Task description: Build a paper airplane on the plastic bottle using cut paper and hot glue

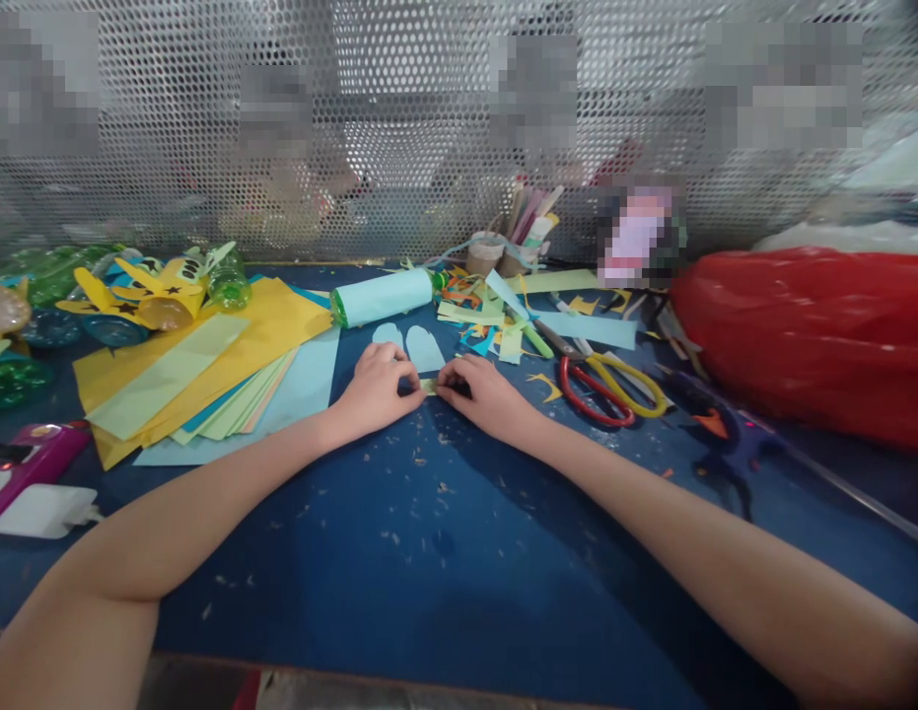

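Between my fingertips is a small pale green piece of paper [429, 387], low over the blue table. My left hand [385, 385] pinches its left end, and my right hand [482, 392] pinches its right end. Just beyond the fingers lie two light blue paper cutouts with rounded tops [424, 347], the left one partly hidden by my left hand. Behind them a green plastic bottle [388, 297] wrapped in light blue paper rests on its side. Red-handled scissors [596, 392] and yellow-handled scissors [632, 385] lie to the right of my right hand.
Coloured paper sheets [281, 306] are piled at left, near bottle pieces with yellow cutouts [144, 291]. A pink power strip [40, 459] sits at the left edge. Paper scraps [473, 314], a purple glue gun [746, 439] and a red plastic bag [806, 335] lie right. Perforated metal [414, 128] stands behind.
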Available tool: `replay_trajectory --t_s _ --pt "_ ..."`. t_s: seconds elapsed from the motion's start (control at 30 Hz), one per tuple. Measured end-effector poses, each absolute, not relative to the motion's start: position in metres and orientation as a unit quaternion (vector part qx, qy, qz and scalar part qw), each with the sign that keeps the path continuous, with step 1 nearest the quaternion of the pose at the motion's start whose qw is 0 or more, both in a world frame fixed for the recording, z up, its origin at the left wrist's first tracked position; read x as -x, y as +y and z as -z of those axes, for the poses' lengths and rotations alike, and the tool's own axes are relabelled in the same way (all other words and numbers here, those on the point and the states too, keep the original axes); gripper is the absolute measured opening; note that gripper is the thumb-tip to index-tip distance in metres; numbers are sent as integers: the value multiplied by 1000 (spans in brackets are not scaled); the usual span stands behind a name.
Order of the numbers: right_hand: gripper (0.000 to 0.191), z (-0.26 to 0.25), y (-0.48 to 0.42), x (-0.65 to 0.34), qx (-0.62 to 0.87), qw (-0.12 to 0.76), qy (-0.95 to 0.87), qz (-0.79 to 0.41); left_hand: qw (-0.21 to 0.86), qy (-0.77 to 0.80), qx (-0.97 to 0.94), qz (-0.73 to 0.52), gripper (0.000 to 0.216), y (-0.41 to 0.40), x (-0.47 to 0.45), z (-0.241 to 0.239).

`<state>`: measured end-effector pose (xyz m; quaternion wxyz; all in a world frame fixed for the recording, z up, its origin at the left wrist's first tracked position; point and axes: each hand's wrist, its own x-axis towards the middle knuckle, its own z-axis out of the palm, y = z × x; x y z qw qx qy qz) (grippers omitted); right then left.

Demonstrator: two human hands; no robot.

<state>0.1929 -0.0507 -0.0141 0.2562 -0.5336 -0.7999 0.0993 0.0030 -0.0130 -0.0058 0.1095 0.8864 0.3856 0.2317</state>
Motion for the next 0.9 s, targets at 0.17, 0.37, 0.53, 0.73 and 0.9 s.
replay_trajectory --t_s 0.17,0.37,0.53,0.73,0.9 --pt "9 13 -54 -194 493 271 -821 -96 114 380 -888 -232 11 -12 -4 6" --pt "9 13 -57 -195 467 273 -839 -57 122 380 -886 -236 10 -12 -4 7" --pt "12 14 -58 -194 472 273 -837 -43 124 384 -885 -233 9 -12 -3 7" --pt "13 16 -57 -193 488 270 -829 -45 113 318 -916 -217 10 -10 2 4" --pt "12 17 -57 -193 500 262 -824 -45 40 238 -951 -195 18 -9 7 -2"
